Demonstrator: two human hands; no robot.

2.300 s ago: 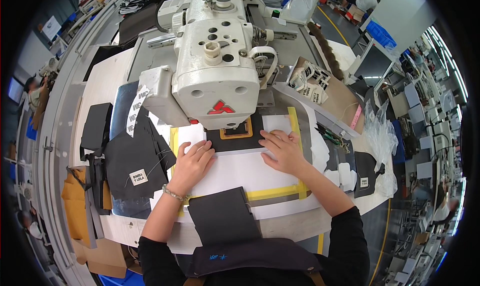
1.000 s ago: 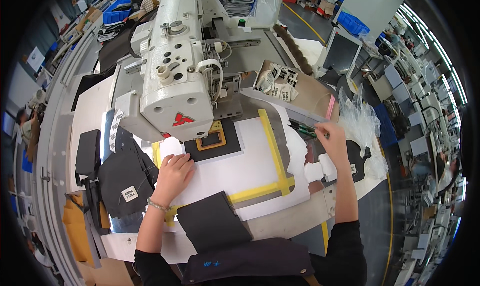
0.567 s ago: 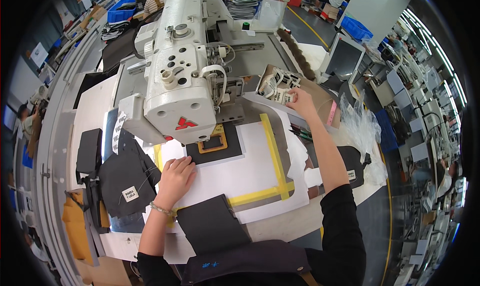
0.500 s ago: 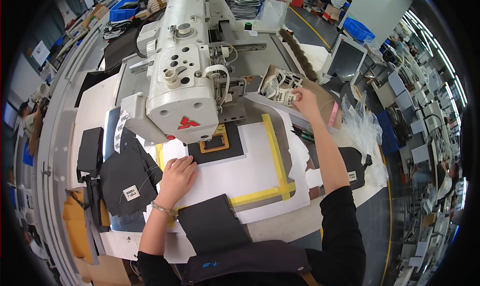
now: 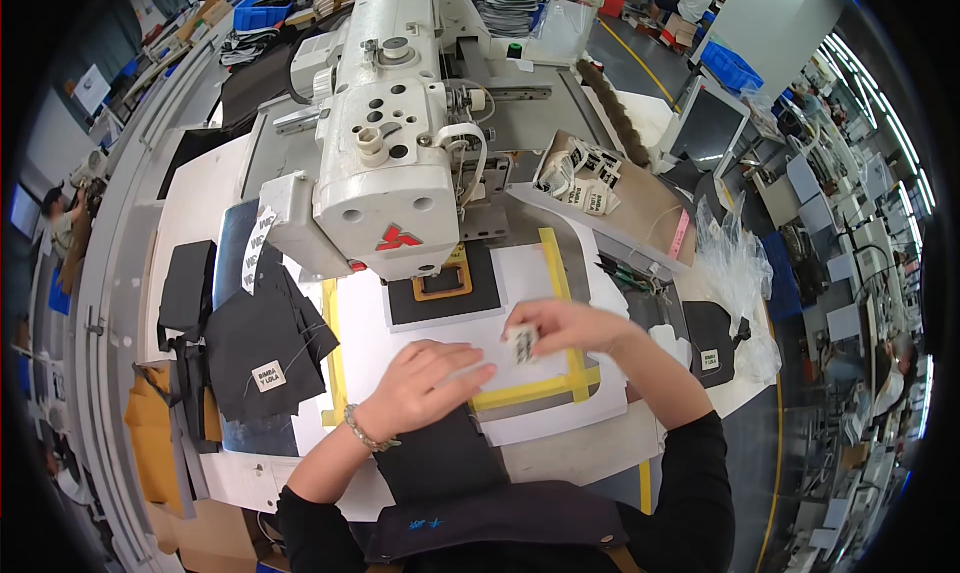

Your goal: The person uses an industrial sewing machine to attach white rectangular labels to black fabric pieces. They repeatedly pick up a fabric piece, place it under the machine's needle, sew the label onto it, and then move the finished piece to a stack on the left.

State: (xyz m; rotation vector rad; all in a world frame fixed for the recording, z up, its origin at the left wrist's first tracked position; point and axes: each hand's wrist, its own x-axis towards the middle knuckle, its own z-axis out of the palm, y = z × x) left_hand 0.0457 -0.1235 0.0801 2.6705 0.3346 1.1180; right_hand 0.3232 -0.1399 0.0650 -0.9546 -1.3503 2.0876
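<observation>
1. Under the big white sewing machine [image 5: 400,163], two hands are working on a white template sheet [image 5: 520,273] with yellow tape strips [image 5: 560,303] around it.
2. The right hand [image 5: 565,325] is pinching one small white label [image 5: 521,344] between its thumb and fingers.
3. That label is looking like a tiny white tag with dark print on it, too small and blurry to make out.
4. It is sitting just above the sheet, near the front yellow strip and close to the left hand.
5. The label is standing up a bit in the fingers, with its long side running from top to bottom in the picture, leaning a little.
6. The left hand [image 5: 425,383] is lying flat and open on the sheet, pressing it down and gripping nothing. One bracelet [image 5: 362,431] is hanging on its wrist.
7. One dark square of fabric [image 5: 445,283] with an orange frame is lying right under the machine's needle part.
8. One dark fabric piece [image 5: 440,458] is lying near the person's body, just behind the left hand.
9. A pile of more white labels [image 5: 580,178] is sitting on the brown board to the right of the machine; they are too many to count well.
10. A stack of dark fabric pieces [image 5: 265,338] is lying to the left, with one white label showing on top.
</observation>
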